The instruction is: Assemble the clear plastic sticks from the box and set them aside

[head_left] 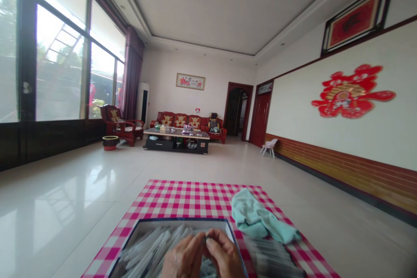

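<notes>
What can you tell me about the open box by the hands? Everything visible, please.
The open box has a dark blue rim and whitish inner walls, perhaps cardboard. It sits open side up on the pink-and-white checked tablecloth, its near end cut off by the frame. Many long, translucent, plastic-looking pieces lie loosely inside. The left hand and right hand hide part of it; whether either touches it is unclear.

I'm standing in a home's living room: a red wooden sofa (pixel 186 122) is lining the far wall, a low coffee table (pixel 176 133) is sitting before it, an armchair (pixel 131 138) is standing near a purple curtain (pixel 132 78), and a framed flower picture (pixel 190 81) is hanging above the sofa.
</notes>
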Demonstrator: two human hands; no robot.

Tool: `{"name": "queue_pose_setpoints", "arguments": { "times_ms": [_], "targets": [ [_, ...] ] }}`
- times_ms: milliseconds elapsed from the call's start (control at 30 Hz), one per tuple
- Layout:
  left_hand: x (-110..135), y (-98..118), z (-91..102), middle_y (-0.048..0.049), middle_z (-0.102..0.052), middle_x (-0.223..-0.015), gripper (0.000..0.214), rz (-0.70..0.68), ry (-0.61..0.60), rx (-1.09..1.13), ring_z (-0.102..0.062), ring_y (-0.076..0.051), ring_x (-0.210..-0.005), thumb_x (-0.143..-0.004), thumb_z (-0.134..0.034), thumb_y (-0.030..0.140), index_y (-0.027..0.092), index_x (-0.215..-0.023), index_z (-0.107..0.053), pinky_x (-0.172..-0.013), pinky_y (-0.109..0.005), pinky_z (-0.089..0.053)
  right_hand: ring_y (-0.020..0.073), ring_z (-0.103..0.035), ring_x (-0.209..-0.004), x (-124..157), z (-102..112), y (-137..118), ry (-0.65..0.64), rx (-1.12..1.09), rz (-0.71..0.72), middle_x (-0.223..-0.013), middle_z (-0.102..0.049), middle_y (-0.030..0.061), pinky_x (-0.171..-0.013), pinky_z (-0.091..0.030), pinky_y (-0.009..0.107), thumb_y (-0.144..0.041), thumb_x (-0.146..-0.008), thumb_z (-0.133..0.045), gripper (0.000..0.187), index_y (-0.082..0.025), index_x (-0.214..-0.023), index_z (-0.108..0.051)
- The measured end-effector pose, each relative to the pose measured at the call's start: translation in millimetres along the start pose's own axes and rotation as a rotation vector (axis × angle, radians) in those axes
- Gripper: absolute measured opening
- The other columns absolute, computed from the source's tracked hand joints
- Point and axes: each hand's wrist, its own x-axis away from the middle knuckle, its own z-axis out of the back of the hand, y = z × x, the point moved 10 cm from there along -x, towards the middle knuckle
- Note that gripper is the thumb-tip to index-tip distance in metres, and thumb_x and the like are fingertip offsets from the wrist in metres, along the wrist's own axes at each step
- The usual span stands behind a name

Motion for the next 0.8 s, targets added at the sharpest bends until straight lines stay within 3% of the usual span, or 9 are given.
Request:
{"name": "queue_pose_setpoints", "arguments": {
  "times_ms": [267, 533, 800],
  "targets": [
    [-3.3, 2.9, 6.3, -0.0015, -0.064, -0.075, 0.023, 0.116, -0.260, 0.009, -0.064, -0.014, -0.062, -0.096, -0.038, 0.027, 0.026, -0.104, -0.060, -0.055, -0.021, -0.046, 0.0203, -0.063, -0.082, 11.5, -13.8, -28.3, -0.104, 0.211, 0.006, -0.082, -0.068, 0.0012, -0.079, -0.049, 0.032, -0.038, -0.077, -0.068, 0.020, -0.021, -0.087, -0.067],
    [-5.0, 8.1, 12.4, -0.0024, -0.066, -0.081, 0.024, 0.173, -0.337, 0.074, -0.064, -0.014, -0.071, -0.097, -0.037, 0.025, 0.025, -0.105, -0.059, -0.063, -0.023, -0.044, 0.0202, -0.064, -0.084, 14.9, -18.5, -34.4, -0.118, 0.394, 0.037, -0.088, -0.070, 0.0029, -0.076, -0.050, 0.027, -0.038, -0.081, -0.065, 0.021, -0.020, -0.091, -0.069],
    [-3.9, 9.3, 9.7, -0.0014, -0.060, -0.073, 0.028, 0.178, -0.359, -0.038, -0.059, -0.013, -0.064, -0.096, -0.036, 0.026, 0.022, -0.075, -0.054, -0.058, -0.023, -0.041, 0.0162, -0.061, -0.072, 26.3, -34.0, -74.0, -0.199, 0.778, 0.141, -0.075, -0.067, -0.0008, -0.066, -0.045, 0.023, -0.024, -0.086, -0.054, 0.012, -0.020, -0.084, -0.064]
  ]
}}
